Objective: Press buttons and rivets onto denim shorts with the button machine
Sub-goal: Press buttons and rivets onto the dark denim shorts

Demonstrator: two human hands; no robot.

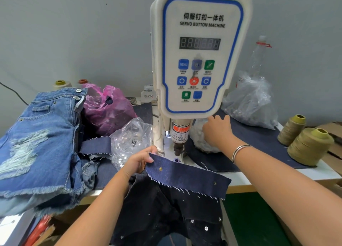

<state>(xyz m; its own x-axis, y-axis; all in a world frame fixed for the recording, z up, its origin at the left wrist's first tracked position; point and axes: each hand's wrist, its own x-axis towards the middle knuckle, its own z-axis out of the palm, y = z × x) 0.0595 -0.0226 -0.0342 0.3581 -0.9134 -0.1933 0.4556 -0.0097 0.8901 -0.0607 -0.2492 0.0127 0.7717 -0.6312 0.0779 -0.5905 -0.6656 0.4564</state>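
Left hand (pixel 137 160) pinches dark denim strip (pixel 187 177) just below button machine (pixel 199 57) punch; two rivets already set in strip. Right hand (pixel 217 133) reaches into clear bag (pixel 201 140) beside press, fingertips hidden, grip cannot tell. Dark shorts (pixel 166 214) in lap, some studs on. Light-blue shorts (pixel 42 134) stacked left, buttoned. More pressing likely left.

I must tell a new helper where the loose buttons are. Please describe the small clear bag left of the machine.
Start at the white servo button machine. Just left of its column lies the clear bag holding small silver pieces. The pink bag behind it is coloured.
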